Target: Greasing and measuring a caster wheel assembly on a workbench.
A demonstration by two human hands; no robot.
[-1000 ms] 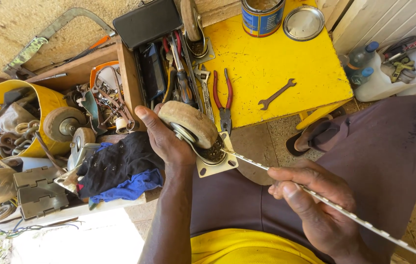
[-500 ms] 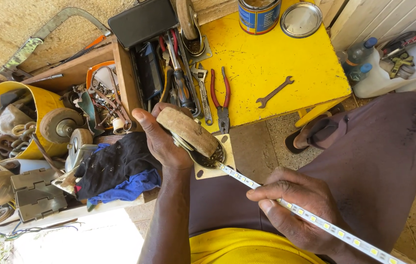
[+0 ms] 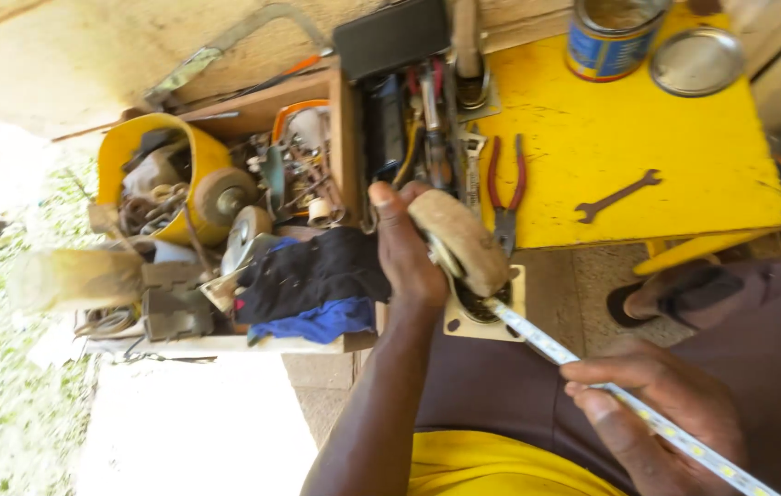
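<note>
The left hand (image 3: 406, 253) is closed around a worn caster wheel (image 3: 460, 241), thumb up one side and fingers wrapped behind the tan roller, holding it over the lap at the near edge of the yellow tabletop (image 3: 629, 147). The wheel's square mounting plate (image 3: 485, 308) hangs beneath the roller, pale and rusty, with a dark hole at each corner that shows. From that plate a narrow white strip (image 3: 593, 381), studded with small yellow squares along its length, runs away down and to the right; its long axis is a diagonal from the wheel toward the lower right corner of the view. The right hand (image 3: 662, 418) lies along that line, nearer the body, with thumb and fingers closed on the strip, which runs on past the hand. So the strip lies stretched between the two hands, the left at its upper end, the right partway along. Beyond the left hand sit red-handled pliers (image 3: 505, 188) and a small spanner (image 3: 617, 195) on the tabletop, and a wooden tool crate (image 3: 345, 156) to the left.
</note>
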